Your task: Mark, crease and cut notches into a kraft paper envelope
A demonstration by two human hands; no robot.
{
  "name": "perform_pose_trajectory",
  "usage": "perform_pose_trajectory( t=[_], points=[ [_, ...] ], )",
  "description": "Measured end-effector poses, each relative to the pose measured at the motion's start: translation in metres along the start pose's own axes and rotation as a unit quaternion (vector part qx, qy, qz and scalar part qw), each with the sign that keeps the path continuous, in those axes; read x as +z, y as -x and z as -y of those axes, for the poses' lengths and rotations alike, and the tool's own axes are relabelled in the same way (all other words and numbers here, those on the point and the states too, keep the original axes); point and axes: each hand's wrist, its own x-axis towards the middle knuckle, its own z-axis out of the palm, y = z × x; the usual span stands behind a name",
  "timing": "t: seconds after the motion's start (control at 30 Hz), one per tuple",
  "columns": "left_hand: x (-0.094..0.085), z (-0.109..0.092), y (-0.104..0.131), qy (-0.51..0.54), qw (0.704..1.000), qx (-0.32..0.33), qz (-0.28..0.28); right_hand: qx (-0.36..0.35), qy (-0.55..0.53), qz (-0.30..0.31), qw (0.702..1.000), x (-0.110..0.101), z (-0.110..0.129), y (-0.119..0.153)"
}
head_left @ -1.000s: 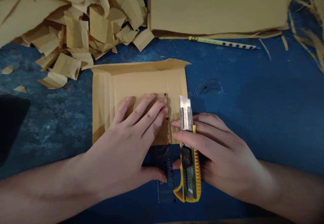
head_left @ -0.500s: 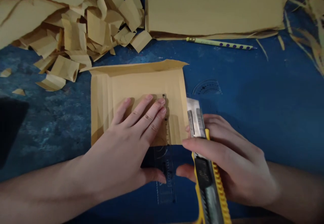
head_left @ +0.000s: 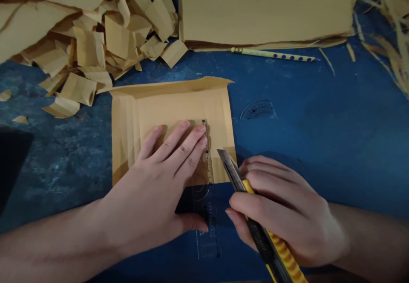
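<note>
My left hand lies flat with fingers spread, pressing on a brown kraft paper piece and the edge of a clear ruler. The ruler runs up and down across the paper's lower edge, partly under my fingers. My right hand is closed around a yellow-and-black utility knife. Its bare blade points up and left, over the right part of the paper and to the right of the ruler. Whether the tip touches the paper I cannot tell. The paper has several creases, and its top edge is folded up.
A heap of cut paper pieces lies at the upper left. Stacked brown sheets are at the back, with a dotted pencil before them. A clear protractor sits right of the paper; paper strips lie far right.
My right hand has turned the knife so its blade tilts left and has come down over the paper beside the ruler. My left hand stays on the ruler. The view shifted slightly.
</note>
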Motion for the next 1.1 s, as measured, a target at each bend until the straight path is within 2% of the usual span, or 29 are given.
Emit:
perform_pose_trajectory(
  t=[0.1,0.4,0.7,0.87,1.1],
  points=[
    [-0.001,0.000,0.000,0.005,1.000,-0.001,-0.001,0.006,-0.027,-0.009,1.000,0.002,0.000,0.001],
    [-0.002,0.000,0.000,0.015,1.000,-0.002,-0.001,0.028,-0.019,0.024,0.999,0.002,0.009,-0.001],
    [-0.001,0.001,0.001,0.001,1.000,0.012,-0.001,0.011,-0.026,0.024,0.999,0.003,0.006,-0.002],
    [-0.001,0.001,0.001,-0.002,1.000,0.015,0.002,0.030,-0.019,0.031,0.999,0.001,0.010,0.000],
    [0.000,-0.001,0.002,0.006,1.000,-0.002,0.005,0.031,-0.027,0.031,0.999,0.004,0.011,-0.003]
  ],
)
